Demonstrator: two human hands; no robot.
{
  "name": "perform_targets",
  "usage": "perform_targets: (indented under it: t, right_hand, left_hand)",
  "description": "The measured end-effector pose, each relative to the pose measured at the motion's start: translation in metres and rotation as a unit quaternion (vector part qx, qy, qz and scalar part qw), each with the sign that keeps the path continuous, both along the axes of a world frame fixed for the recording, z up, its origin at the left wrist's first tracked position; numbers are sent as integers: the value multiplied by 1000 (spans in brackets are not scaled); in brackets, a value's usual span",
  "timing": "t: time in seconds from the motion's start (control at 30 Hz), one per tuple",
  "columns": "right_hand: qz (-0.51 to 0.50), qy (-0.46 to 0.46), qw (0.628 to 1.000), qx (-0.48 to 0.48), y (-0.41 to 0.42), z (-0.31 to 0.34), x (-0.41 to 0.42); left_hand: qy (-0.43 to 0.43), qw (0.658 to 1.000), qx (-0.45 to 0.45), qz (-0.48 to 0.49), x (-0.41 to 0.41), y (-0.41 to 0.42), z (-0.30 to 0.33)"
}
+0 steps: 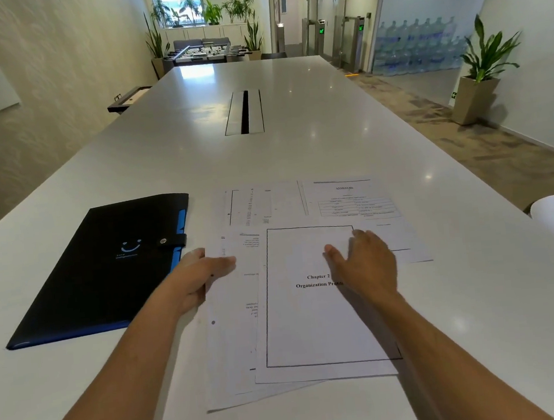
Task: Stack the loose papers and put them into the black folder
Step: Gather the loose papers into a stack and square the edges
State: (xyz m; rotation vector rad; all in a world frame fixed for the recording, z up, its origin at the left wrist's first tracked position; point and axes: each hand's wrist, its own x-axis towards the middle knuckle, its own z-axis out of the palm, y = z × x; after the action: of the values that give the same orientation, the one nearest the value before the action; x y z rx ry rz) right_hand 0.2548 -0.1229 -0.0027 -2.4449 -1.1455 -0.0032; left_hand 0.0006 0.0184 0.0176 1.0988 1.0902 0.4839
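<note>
**Both hands flat on the scattered papers, folder shut at your left**

Your left hand [201,276] lies spread with its fingers flat on the left edge of the loose papers [309,290], gripping nothing. Your right hand [364,265] rests open, palm down, on the top sheet [315,323], the bordered page headed "Chapter 2", and partly covers its title. The papers lie fanned and overlapping near the worktop's [297,147] near edge: one sheet juts out left under the top page, and two more, one with a printed table, poke out on the far side. The black folder [103,268] lies flat and shut just left of the papers, its snap strap fastened, blue tabs showing along its right edge, touching your left wrist area.
</note>
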Motion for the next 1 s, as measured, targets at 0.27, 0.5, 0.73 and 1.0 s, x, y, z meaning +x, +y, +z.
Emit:
perform_targets:
  t: [0.27,0.5,0.73,1.0]
  right_hand:
    - [-34,53,996,-62,0,13,6]
    - [-22,154,988,-8,6,17,3]
    - [7,281,957,67,11,23,-9]
    - [50,365,924,102,12,24,-24]
  left_hand:
    - [18,999,34,-7,9,-5,-6]
    - [37,998,58,2,10,-7,-7]
    - [27,998,55,-6,9,-6,-5]
    - [8,998,57,5,3,-6,-7]
